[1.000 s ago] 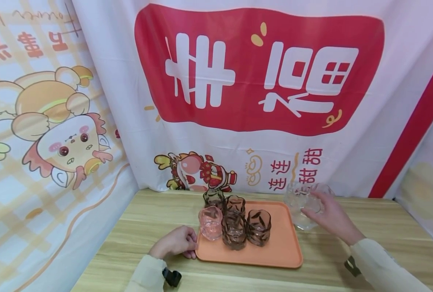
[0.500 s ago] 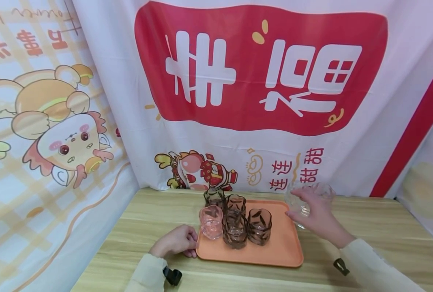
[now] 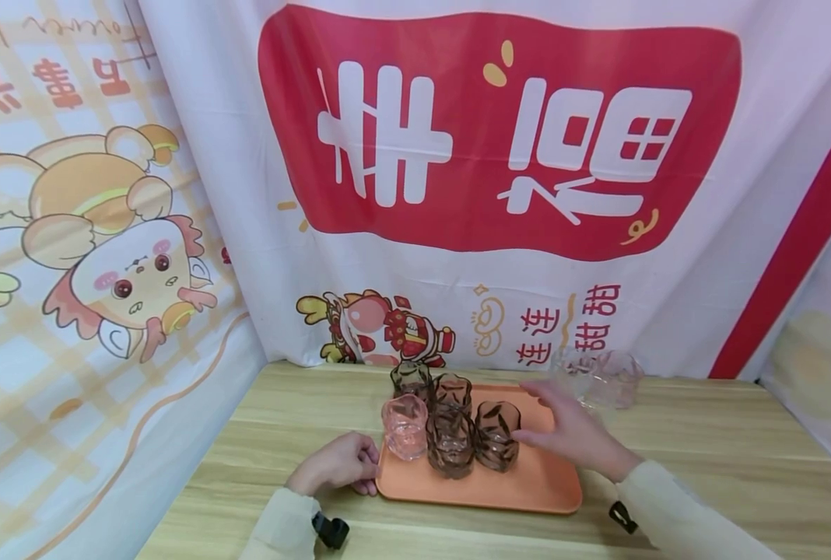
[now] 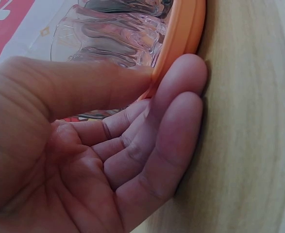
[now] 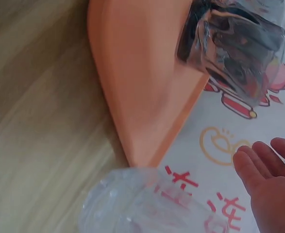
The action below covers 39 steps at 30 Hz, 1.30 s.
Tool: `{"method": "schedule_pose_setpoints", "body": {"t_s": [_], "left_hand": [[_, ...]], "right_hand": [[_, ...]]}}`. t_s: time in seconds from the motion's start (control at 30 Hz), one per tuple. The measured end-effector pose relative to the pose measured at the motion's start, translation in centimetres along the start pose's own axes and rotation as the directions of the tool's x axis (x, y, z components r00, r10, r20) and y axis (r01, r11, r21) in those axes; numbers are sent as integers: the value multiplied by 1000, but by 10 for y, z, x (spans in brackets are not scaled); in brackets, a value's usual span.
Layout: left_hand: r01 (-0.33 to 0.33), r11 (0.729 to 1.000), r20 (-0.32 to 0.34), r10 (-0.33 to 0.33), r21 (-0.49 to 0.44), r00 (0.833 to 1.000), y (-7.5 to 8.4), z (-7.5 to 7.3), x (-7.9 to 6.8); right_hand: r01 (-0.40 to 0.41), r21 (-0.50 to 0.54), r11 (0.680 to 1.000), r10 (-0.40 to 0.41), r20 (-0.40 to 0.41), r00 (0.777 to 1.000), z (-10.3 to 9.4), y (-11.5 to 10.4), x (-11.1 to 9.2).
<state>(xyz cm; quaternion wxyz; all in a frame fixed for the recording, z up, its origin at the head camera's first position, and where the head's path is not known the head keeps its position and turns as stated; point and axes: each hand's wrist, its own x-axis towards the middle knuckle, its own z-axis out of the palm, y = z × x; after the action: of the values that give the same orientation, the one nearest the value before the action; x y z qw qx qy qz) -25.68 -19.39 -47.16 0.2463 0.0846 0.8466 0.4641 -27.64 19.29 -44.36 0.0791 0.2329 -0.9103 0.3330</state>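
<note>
An orange tray (image 3: 482,494) carries a pink glass (image 3: 404,429) and several brown-tinted glasses. My left hand (image 3: 341,463) holds the tray's left rim; in the left wrist view its thumb lies on the rim (image 4: 180,34) with fingertips against the outer side. Over the tray's right part, my right hand (image 3: 580,432) is spread, fingertips close to the rightmost brown glass (image 3: 497,439). That same hand (image 5: 273,189) shows with nothing in its fingers in the right wrist view, below a dark glass (image 5: 237,53).
Clear glasses (image 3: 622,379) stand behind the right hand near the back curtain (image 3: 499,272); one clear glass (image 5: 142,206) shows beside the tray corner in the right wrist view. A dark greenish glass (image 3: 410,379) is at the tray's back left. Wooden tabletop (image 3: 275,420) surrounds the tray.
My right hand has moved left, away from the clear glasses, to beside the rightmost brown glass. The left hand and the tray have stayed in place.
</note>
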Motion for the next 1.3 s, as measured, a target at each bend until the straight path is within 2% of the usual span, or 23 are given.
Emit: {"method": "schedule_pose_setpoints", "body": {"t_s": [0.3, 0.5, 0.83, 1.13, 1.3], "left_hand": [[4, 1000, -1, -4, 6, 1000, -2, 1, 0], [-3, 1000, -5, 3, -11, 1000, 0, 1, 0], [-11, 1000, -6, 11, 0, 1000, -1, 0, 1], [11, 1000, -2, -11, -7, 1000, 0, 0, 0], [9, 1000, -5, -9, -12, 1000, 1, 1, 0]], "right_hand": [[-34, 35, 999, 31, 83, 996, 17, -5, 4], [-30, 10, 999, 29, 92, 995, 23, -6, 5], [2, -47, 999, 2, 74, 997, 26, -5, 6], [-50, -32, 998, 53, 76, 996, 30, -7, 6], [9, -60, 998, -7, 25, 1000, 33, -6, 4]]}}
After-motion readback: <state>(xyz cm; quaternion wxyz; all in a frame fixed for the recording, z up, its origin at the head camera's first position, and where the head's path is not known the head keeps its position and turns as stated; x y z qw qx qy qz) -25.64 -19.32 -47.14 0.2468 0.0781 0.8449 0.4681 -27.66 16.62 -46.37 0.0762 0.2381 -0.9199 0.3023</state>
